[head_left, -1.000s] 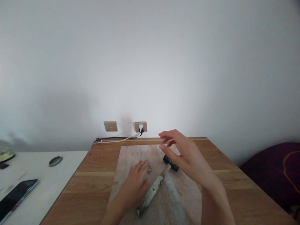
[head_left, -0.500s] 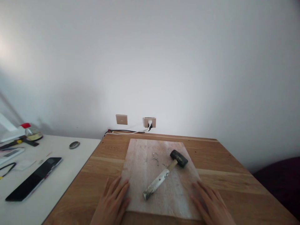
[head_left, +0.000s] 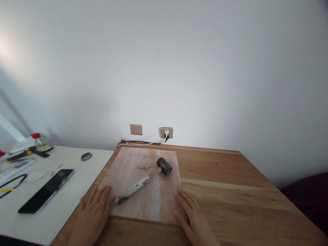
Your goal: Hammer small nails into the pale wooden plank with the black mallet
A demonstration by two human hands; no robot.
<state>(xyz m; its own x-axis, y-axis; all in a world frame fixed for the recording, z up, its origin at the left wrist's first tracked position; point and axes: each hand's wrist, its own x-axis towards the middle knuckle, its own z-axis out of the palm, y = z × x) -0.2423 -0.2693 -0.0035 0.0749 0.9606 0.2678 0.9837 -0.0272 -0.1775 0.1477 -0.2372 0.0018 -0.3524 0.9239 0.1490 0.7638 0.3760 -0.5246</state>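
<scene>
A pale wooden board (head_left: 153, 201) lies on the wooden table (head_left: 230, 191), toward its left side. On the board rest a black-headed mallet (head_left: 143, 181) with a paint-spattered handle and a few small nails (head_left: 144, 167). My left hand (head_left: 93, 213) lies flat with fingers stretched out against the board's near left corner. My right hand (head_left: 192, 218) lies flat, fingers extended, on the board's near right corner. Neither hand holds anything.
A white table (head_left: 51, 198) adjoins on the left, bearing a dark phone (head_left: 46, 195), a round metal lid (head_left: 86, 156), a bottle with a red cap (head_left: 41, 143), cables and tools. Wall sockets (head_left: 165, 132) with plugged cables sit behind the table.
Both hands came down from the mallet and nails to the board's near corners. The board with mallet and nails then slid left across the table, hands moving with it.
</scene>
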